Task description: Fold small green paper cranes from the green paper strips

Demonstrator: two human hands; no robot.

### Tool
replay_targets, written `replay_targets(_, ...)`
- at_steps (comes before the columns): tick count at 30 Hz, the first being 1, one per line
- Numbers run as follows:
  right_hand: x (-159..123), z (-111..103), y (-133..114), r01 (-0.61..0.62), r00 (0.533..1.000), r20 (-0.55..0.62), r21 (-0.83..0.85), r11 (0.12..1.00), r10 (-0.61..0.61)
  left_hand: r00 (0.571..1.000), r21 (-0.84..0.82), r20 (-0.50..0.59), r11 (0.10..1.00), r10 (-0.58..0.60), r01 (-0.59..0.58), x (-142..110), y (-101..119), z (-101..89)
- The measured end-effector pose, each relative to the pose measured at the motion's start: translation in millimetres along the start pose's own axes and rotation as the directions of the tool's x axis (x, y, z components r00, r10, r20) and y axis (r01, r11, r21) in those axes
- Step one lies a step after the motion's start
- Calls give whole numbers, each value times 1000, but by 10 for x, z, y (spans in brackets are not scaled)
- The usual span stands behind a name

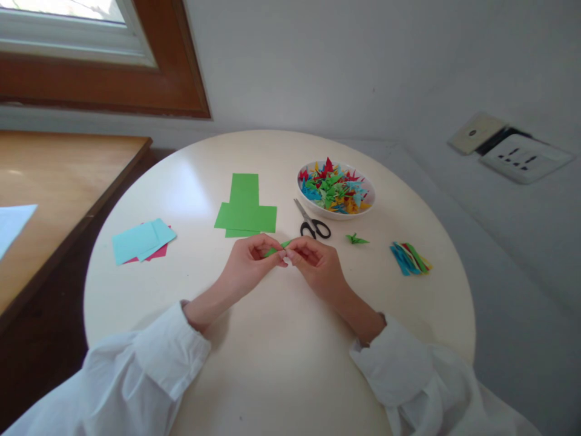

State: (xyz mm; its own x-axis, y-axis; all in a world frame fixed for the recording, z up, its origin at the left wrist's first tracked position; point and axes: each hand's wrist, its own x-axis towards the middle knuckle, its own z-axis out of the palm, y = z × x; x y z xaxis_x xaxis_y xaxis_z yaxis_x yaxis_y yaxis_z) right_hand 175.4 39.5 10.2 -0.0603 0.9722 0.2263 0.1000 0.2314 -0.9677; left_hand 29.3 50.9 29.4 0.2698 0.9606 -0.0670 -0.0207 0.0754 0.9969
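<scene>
Between the fingertips of both hands is a small piece of folded green paper (271,251), mostly covered by the fingers. My left hand (249,257) pinches it from the left, and my right hand (318,260) pinches it from the right, the fingertips meeting. Just beyond the hands lie green paper sheets (245,209), overlapping in a cross-like shape. A pair of scissors (309,221) with black handles rests past my right hand, its blades pointing away. To the right of that hand sits a small green paper crane (356,239).
A white bowl (336,212) full of colourful folded paper cranes stands at the back right of the round table (272,375). Light blue paper sheets (136,242) lie over red ones at left. Colourful paper strips (408,259) are piled at right. A wooden desk (68,160) adjoins at left.
</scene>
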Motion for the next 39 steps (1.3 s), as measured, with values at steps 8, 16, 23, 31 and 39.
replay_targets(8,-5,13,-4,-71,994,-76,50,996,74,1000,-14,-16,1000,-15,15,7,-12,-5)
replay_targets(16,2,22,-14,-140,985,-82,113,984,150,1000,-19,-1,1000,-14,14,11,-39,-6)
replay_targets(23,-1,10,-29,-141,986,-71,93,986,148,1000,14,6,1000,0,0,-3,-9,0)
replay_targets(31,3,-16,-36,-81,996,-35,13,997,82,1000,-14,23,1000,7,-7,-3,-8,-4)
replay_targets(39,9,-29,-26,-1,1000,-18,-81,997,0,1000,-47,0,999,9,-9,-12,-1,-2)
